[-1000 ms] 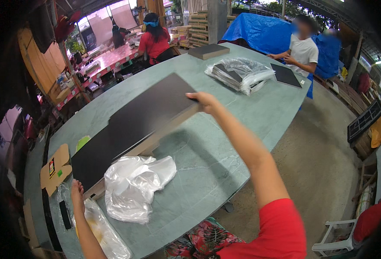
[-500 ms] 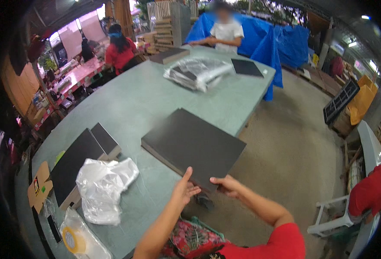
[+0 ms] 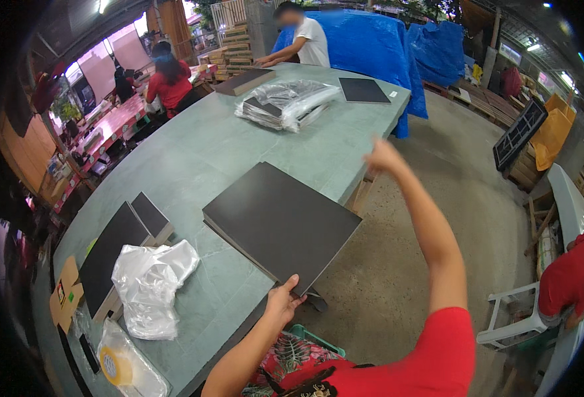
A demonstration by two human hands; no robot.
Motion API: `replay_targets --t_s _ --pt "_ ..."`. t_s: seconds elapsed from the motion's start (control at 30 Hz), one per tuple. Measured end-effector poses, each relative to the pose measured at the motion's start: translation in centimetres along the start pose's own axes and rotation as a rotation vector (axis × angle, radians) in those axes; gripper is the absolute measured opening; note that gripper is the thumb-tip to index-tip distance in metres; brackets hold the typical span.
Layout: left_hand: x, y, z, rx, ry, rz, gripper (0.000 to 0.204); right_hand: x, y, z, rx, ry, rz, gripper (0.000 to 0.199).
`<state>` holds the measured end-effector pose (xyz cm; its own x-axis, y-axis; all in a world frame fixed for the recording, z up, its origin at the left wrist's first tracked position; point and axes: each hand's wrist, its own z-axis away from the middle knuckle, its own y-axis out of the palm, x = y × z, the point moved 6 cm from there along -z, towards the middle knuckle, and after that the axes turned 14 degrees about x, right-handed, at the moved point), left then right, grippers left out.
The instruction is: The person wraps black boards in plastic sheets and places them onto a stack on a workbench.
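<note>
head view: the left hand (image 3: 284, 303) grips the near corner of the dark board stack (image 3: 282, 225), fingers curled over the top face and thumb hidden beneath, so it is closed on that corner. the stack lies flat on the green table (image 3: 193, 159), turned at an angle, with its near corner jutting past the table edge; that overhang seems to be what gives the hand room to get under it. the right hand (image 3: 385, 156) is raised in the air beyond the table's right edge, well apart from the stack; it looks loosely open and holds nothing, though it is blurred and the fingers are hard to read.

to the left of the stack a crumpled clear plastic bag (image 3: 151, 281) lies on the table, resting against another dark board pile (image 3: 121, 248) that sits lengthwise near the left edge. a tape roll (image 3: 112, 365) in clear wrap lies at the near left corner, and a cardboard piece (image 3: 65, 296) is just beyond it at the table's edge. far down the table are bagged boards (image 3: 289, 102), a single dark panel (image 3: 365, 90) and a brown stack (image 3: 245, 81), where a person in a white shirt (image 3: 305, 38) leans over. a person in red (image 3: 171, 83) stands on the left side. a white plastic chair (image 3: 517, 317) stands on the concrete floor (image 3: 464, 198) to the right.
</note>
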<state>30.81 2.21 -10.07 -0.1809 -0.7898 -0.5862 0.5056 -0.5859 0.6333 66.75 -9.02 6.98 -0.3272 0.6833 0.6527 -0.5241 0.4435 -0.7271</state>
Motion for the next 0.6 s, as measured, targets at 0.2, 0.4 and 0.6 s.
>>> replay_targets --t_s 0.2,0.4,0.6 --pt "-0.3 -0.8 0.5 0.006 0.051 -0.014 0.038 -3.5 -4.0 -3.1 -0.117 0.148 -0.322 0.026" --pt "-1.1 -1.2 6.2 -0.004 0.012 -0.151 0.055 -7.0 10.4 -3.0 0.558 0.241 -0.250 0.077" --pt "2.4 -10.5 16.3 0.112 -0.030 -0.356 0.060 -6.0 27.5 5.0 0.857 0.262 -0.951 0.092"
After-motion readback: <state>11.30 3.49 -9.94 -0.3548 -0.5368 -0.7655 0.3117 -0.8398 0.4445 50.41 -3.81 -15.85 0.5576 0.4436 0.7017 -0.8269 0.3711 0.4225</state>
